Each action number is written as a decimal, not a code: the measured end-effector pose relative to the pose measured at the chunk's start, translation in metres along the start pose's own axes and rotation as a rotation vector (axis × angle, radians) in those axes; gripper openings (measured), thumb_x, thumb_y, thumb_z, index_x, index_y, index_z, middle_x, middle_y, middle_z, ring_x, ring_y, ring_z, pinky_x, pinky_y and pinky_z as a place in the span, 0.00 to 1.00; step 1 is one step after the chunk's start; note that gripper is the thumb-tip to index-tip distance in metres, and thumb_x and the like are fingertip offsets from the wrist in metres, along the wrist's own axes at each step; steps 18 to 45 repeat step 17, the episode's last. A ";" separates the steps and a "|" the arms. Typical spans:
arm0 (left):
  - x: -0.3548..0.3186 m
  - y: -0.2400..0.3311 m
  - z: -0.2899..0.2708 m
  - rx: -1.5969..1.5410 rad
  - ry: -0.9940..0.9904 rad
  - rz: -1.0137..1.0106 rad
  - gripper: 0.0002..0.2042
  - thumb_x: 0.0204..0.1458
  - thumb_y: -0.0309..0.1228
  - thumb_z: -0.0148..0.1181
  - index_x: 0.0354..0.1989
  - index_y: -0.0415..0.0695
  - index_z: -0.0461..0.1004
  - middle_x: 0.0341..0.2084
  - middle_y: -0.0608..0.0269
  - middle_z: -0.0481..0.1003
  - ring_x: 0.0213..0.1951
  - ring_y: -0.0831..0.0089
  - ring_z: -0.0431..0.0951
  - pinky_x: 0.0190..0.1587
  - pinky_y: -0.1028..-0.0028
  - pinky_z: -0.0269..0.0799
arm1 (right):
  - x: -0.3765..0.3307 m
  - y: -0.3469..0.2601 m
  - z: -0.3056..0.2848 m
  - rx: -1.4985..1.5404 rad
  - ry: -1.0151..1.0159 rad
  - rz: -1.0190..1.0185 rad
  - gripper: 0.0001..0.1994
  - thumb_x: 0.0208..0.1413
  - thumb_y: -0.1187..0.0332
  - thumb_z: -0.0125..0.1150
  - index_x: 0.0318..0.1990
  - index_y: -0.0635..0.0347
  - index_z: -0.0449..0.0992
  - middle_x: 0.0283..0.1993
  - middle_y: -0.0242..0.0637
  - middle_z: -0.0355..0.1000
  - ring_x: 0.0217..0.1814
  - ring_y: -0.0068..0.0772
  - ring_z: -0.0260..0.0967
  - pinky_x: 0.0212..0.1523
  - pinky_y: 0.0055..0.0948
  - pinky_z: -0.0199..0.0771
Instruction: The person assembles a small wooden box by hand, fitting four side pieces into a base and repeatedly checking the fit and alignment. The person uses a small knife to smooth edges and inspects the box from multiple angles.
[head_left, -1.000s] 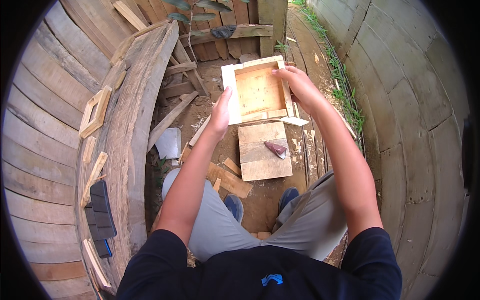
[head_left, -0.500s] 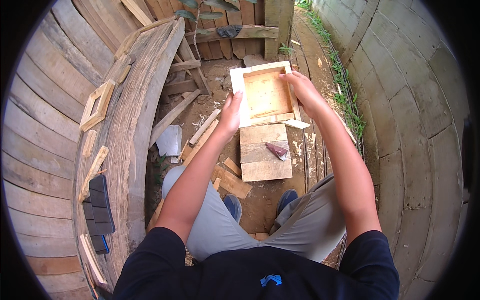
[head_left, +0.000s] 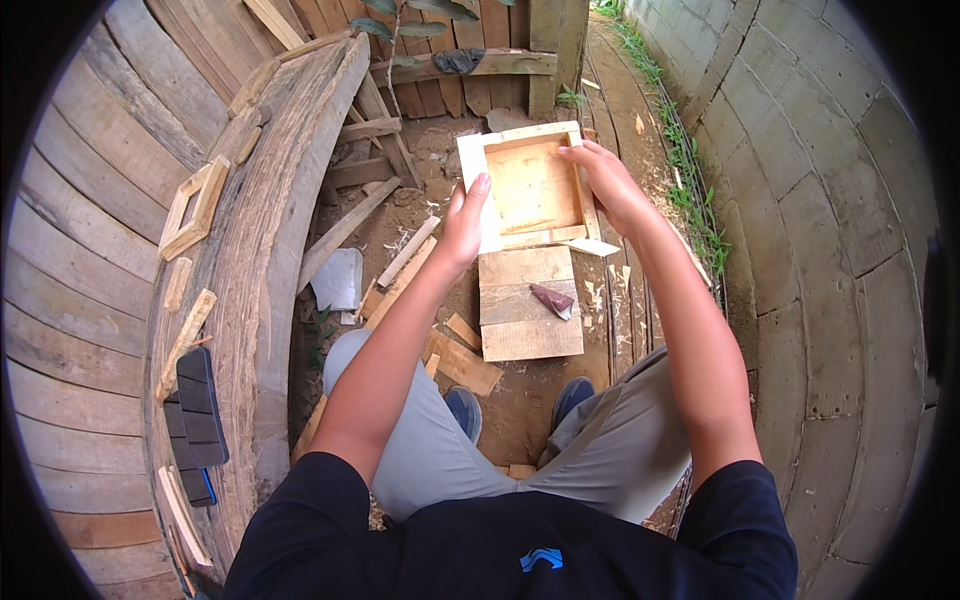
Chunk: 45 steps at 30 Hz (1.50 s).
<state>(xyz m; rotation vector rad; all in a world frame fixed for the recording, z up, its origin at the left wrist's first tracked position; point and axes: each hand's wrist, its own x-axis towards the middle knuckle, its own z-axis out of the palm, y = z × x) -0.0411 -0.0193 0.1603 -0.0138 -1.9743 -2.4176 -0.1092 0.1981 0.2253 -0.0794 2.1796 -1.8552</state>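
A shallow square wooden box (head_left: pixel 530 240) with a raised rim is held between my two hands at the far middle. My left hand (head_left: pixel 464 222) grips its left side, thumb up along the pale edge strip. Over the right rim, my right hand (head_left: pixel 612 185) is closed with its fingertips at the inner edge. A thin wood piece (head_left: pixel 593 246) sticks out at the box's lower right corner. Just nearer than the box stands a low plank-topped block (head_left: pixel 530 340), and on it lies a folded piece of dark red sandpaper (head_left: pixel 551 301).
Along the left runs a thick wooden bench (head_left: pixel 255 300) bearing a small wooden frame (head_left: pixel 194 210), wood strips and a dark phone (head_left: pixel 202 410). Offcuts (head_left: pixel 463 362) and shavings litter the dirt floor. A block wall (head_left: pixel 800 250) rises at right, a plank fence (head_left: pixel 75 300) at left.
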 end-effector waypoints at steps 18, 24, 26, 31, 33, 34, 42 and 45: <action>0.031 -0.052 -0.004 -0.204 0.234 0.044 0.44 0.63 0.57 0.56 0.73 0.36 0.44 0.68 0.44 0.54 0.65 0.63 0.64 0.64 0.67 0.67 | -0.155 -0.073 0.144 -0.415 -0.130 -1.002 0.11 0.54 0.80 0.64 0.46 0.65 0.78 0.44 0.39 0.76 0.41 0.32 0.74 0.46 0.31 0.74; 0.031 -0.052 -0.004 -0.204 0.234 0.044 0.44 0.63 0.57 0.56 0.73 0.36 0.44 0.68 0.44 0.54 0.65 0.63 0.64 0.64 0.67 0.67 | -0.155 -0.073 0.144 -0.415 -0.130 -1.002 0.11 0.54 0.80 0.64 0.46 0.65 0.78 0.44 0.39 0.76 0.41 0.32 0.74 0.46 0.31 0.74; 0.031 -0.052 -0.004 -0.204 0.234 0.044 0.44 0.63 0.57 0.56 0.73 0.36 0.44 0.68 0.44 0.54 0.65 0.63 0.64 0.64 0.67 0.67 | -0.155 -0.073 0.144 -0.415 -0.130 -1.002 0.11 0.54 0.80 0.64 0.46 0.65 0.78 0.44 0.39 0.76 0.41 0.32 0.74 0.46 0.31 0.74; 0.031 -0.052 -0.004 -0.204 0.234 0.044 0.44 0.63 0.57 0.56 0.73 0.36 0.44 0.68 0.44 0.54 0.65 0.63 0.64 0.64 0.67 0.67 | -0.155 -0.073 0.144 -0.415 -0.130 -1.002 0.11 0.54 0.80 0.64 0.46 0.65 0.78 0.44 0.39 0.76 0.41 0.32 0.74 0.46 0.31 0.74; 0.031 -0.052 -0.004 -0.204 0.234 0.044 0.44 0.63 0.57 0.56 0.73 0.36 0.44 0.68 0.44 0.54 0.65 0.63 0.64 0.64 0.67 0.67 | -0.155 -0.073 0.144 -0.415 -0.130 -1.002 0.11 0.54 0.80 0.64 0.46 0.65 0.78 0.44 0.39 0.76 0.41 0.32 0.74 0.46 0.31 0.74; 0.031 -0.052 -0.004 -0.204 0.234 0.044 0.44 0.63 0.57 0.56 0.73 0.36 0.44 0.68 0.44 0.54 0.65 0.63 0.64 0.64 0.67 0.67 | -0.155 -0.073 0.144 -0.415 -0.130 -1.002 0.11 0.54 0.80 0.64 0.46 0.65 0.78 0.44 0.39 0.76 0.41 0.32 0.74 0.46 0.31 0.74; 0.031 -0.052 -0.004 -0.204 0.234 0.044 0.44 0.63 0.57 0.56 0.73 0.36 0.44 0.68 0.44 0.54 0.65 0.63 0.64 0.64 0.67 0.67 | -0.155 -0.073 0.144 -0.415 -0.130 -1.002 0.11 0.54 0.80 0.64 0.46 0.65 0.78 0.44 0.39 0.76 0.41 0.32 0.74 0.46 0.31 0.74; 0.031 -0.052 -0.004 -0.204 0.234 0.044 0.44 0.63 0.57 0.56 0.73 0.36 0.44 0.68 0.44 0.54 0.65 0.63 0.64 0.64 0.67 0.67 | -0.155 -0.073 0.144 -0.415 -0.130 -1.002 0.11 0.54 0.80 0.64 0.46 0.65 0.78 0.44 0.39 0.76 0.41 0.32 0.74 0.46 0.31 0.74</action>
